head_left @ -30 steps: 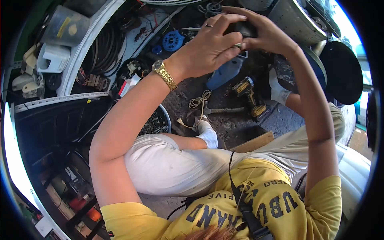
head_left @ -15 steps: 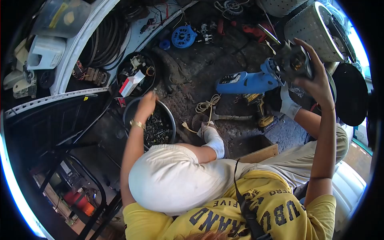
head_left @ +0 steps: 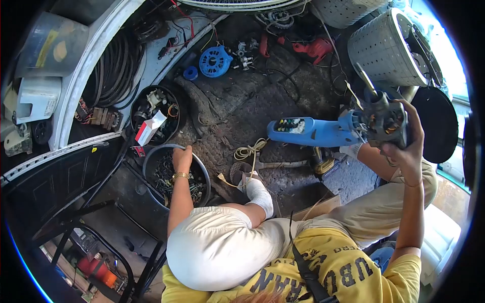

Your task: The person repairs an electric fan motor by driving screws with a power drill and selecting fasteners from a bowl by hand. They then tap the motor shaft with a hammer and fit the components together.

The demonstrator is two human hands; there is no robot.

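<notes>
My left hand (head_left: 182,159), with a gold watch at the wrist, is over the far rim of a round bin (head_left: 206,177) that holds many screws and small metal parts. Its fingers are pressed together; what they hold, if anything, is hidden. My right hand (head_left: 410,151) grips the grey metal housing (head_left: 388,121) of a power tool. A blue handle (head_left: 323,132) extends leftward from that housing, with wires and small parts showing in its open end, and a metal shaft sticks up from the housing's top.
A yellow and black drill (head_left: 322,164) and a hammer (head_left: 285,164) lie on the floor near my feet, beside a coiled cord (head_left: 247,151). A bowl of parts (head_left: 172,126) holds a red and white box. Farther off are a blue fan-like disc (head_left: 215,61) and perforated drum (head_left: 381,53).
My left hand went from beside the right hand down to the screw bin. The tool, first held between both hands, is now in my right hand, lower and at the right.
</notes>
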